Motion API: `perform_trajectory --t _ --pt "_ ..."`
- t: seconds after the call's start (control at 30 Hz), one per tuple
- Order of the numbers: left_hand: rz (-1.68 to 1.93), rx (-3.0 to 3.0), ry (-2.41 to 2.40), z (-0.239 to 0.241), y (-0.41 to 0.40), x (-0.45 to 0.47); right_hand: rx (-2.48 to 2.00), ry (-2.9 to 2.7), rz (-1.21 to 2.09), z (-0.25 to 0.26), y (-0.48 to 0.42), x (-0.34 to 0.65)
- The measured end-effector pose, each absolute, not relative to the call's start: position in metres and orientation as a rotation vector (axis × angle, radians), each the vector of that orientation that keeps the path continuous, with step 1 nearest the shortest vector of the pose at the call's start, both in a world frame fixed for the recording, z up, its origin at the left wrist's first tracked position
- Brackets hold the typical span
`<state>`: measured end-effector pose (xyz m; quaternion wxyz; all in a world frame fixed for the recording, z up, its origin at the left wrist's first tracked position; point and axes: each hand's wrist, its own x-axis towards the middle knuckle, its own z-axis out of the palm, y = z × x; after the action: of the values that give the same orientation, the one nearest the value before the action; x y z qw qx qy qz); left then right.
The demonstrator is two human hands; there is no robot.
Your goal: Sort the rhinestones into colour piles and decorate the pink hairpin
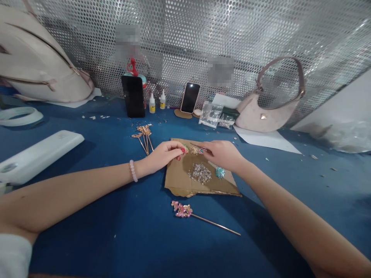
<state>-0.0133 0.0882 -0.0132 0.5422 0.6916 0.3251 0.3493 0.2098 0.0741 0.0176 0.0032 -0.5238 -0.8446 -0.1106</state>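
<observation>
My left hand (165, 153) rests on the edge of a brown cardboard sheet (181, 179), its fingers pinched on a small gold ornament (193, 150). From the other side my right hand (222, 154) meets it, fingers closed on a thin tool whose tip touches that ornament. Just below the hands, a pile of tiny silver beads (200, 173) and a small turquoise cluster (220, 172) lie on the cardboard. A finished hairpin with pink flowers (182, 209) lies on the blue table in front of the sheet.
Several gold hairpins (144, 136) lie left of the cardboard. Two phones (133, 96) (190, 97) stand at the back with two small glue bottles (152, 103) between them. Bead bags (211, 114), a pale handbag (268, 112), a backpack (37, 65) and a white case (34, 154) surround the work area.
</observation>
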Motion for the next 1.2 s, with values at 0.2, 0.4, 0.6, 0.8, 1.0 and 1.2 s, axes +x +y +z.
perform_trajectory --t 0.2,0.4,0.6,0.8,1.0,1.2 --pt "0.82 1.637 0.794 -0.012 0.088 -0.014 -1.425 -2.747 -0.63 0.017 0.076 0.21" --pt "0.812 1.618 0.805 -0.012 0.088 -0.013 -1.381 -2.79 -0.626 0.021 0.079 0.219" --pt "0.809 1.608 0.807 -0.011 0.088 -0.013 -1.29 -2.779 -0.683 0.02 0.082 0.224" --pt "0.807 1.606 0.808 -0.008 0.086 -0.013 -1.263 -2.759 -0.679 0.025 0.08 0.225" --pt "0.797 1.631 0.831 -0.006 0.086 -0.013 -1.227 -2.799 -0.593 0.029 0.082 0.229" --pt "0.81 1.629 0.813 -0.007 0.086 -0.013 -1.162 -2.863 -0.366 0.036 0.081 0.233"
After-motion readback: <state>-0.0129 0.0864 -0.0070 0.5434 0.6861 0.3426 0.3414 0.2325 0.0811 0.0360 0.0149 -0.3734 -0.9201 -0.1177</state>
